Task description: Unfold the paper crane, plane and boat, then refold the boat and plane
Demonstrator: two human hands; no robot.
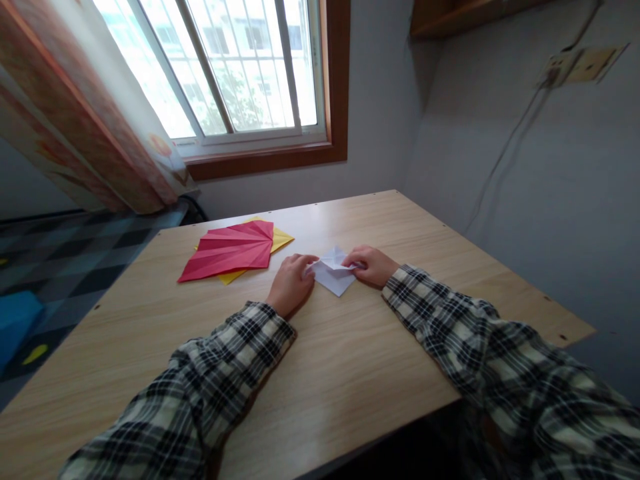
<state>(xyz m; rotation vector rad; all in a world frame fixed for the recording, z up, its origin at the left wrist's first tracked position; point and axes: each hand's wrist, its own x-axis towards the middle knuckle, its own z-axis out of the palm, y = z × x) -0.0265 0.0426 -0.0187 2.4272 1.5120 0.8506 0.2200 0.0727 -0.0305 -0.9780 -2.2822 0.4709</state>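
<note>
A small sheet of white paper (336,280), partly folded, lies on the wooden table (320,373) with one corner pointing toward me. Its upper part is raised in a fold between my hands. My left hand (293,281) pinches the paper's left side, and my right hand (373,265) grips its right side. Parts of both edges are hidden under the fingers. Left of my left hand lies a creased red sheet of paper (230,250) with fan-like pleats, resting on top of a yellow sheet of paper (283,240).
Behind the table is a window (235,67) with a wooden frame, and a patterned curtain (95,107) hangs at the left. A wall socket (583,65) with a cable is on the right wall. At far left, a blue object (17,323) is beyond the table's edge.
</note>
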